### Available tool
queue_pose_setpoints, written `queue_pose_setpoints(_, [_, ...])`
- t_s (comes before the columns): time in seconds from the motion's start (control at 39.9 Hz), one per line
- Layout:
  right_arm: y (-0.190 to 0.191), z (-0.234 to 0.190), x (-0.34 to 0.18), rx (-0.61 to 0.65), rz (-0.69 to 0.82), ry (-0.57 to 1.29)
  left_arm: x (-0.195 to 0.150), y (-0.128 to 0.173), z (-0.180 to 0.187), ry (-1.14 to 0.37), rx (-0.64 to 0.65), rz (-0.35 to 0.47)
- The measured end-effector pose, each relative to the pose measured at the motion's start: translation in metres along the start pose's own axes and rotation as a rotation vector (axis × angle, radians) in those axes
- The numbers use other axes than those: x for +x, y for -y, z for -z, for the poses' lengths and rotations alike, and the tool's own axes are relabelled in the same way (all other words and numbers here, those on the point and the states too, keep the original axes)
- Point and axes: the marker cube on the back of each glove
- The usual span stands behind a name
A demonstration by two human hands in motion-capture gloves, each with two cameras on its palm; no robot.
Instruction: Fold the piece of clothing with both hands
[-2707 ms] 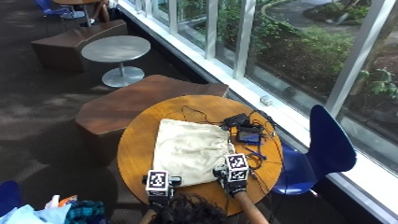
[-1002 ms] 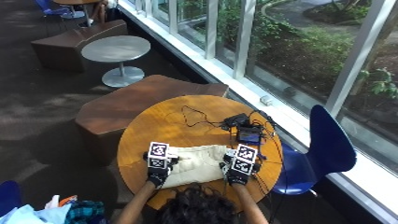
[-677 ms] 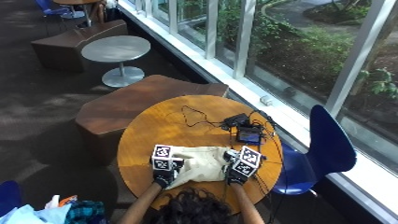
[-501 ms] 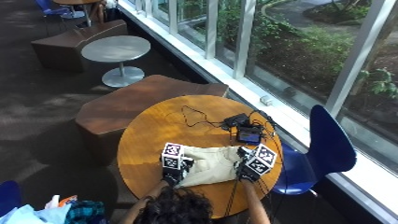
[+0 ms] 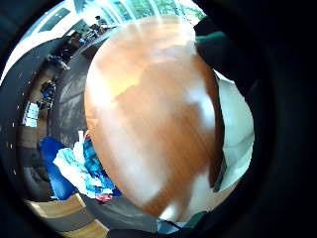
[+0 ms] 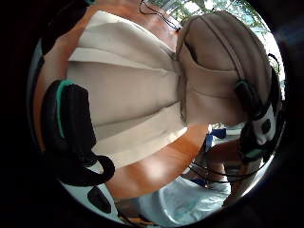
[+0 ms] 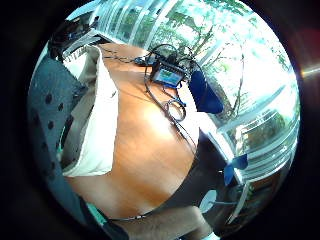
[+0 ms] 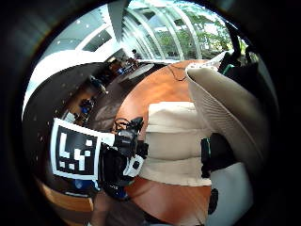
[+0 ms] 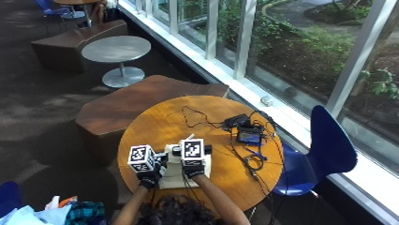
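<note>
— What has changed since half a second ago?
— Your two hands were apart at the ends of the cream garment (image 9: pixel 184 165); now they sit side by side. The cloth was a wide strip and is now a narrow bundle on the near part of the round wooden tabletop (image 9: pixel 162 119).
— And the hands themselves?
— Your right hand (image 9: pixel 193 168) has its fingers curled round a raised flap of the garment, carried over toward the left. Your left hand (image 9: pixel 150 177) rests at the bundle's left edge; you cannot tell from these views how its fingers lie.
— The room?
— Tall windows (image 9: pixel 293 42) with greenery run along the right. A brown bench (image 9: pixel 143 96) stands beyond the tabletop, a grey round table (image 9: pixel 116 48) farther off, a blue chair (image 9: pixel 327 147) at the right. A small screen device (image 9: pixel 249 137) and black cables (image 9: pixel 193 116) lie on the far side.
</note>
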Motion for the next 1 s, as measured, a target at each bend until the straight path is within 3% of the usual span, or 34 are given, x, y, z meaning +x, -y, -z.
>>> queue_pose_setpoints(0.15, [-0.029,-0.004,-0.083,-0.209,0.174,0.040,-0.044,-0.017,0.016,-0.084,0.037,0.131])
queue_pose_setpoints(0.3, [-0.044,-0.032,-0.107,-0.357,0.223,0.146,-0.070,-0.031,0.020,-0.019,0.053,0.195])
queue_pose_setpoints(0.43, [-0.046,-0.034,-0.098,-0.398,0.271,0.352,-0.072,-0.032,0.020,0.016,0.080,0.200])
queue_pose_setpoints(0.58, [-0.045,-0.015,-0.059,-0.410,0.321,0.838,-0.052,-0.034,0.037,-0.025,0.090,0.173])
queue_pose_setpoints(0.65, [-0.041,-0.005,-0.027,-0.411,0.292,0.964,-0.041,-0.036,0.047,-0.055,0.079,0.157])
queue_pose_setpoints(0.75, [-0.033,-0.001,0.023,-0.421,0.248,0.896,-0.026,-0.037,0.060,-0.101,0.029,0.132])
queue_pose_setpoints(1.0, [-0.026,0.017,0.095,-0.322,0.155,0.298,0.018,-0.047,0.090,-0.087,-0.004,0.047])
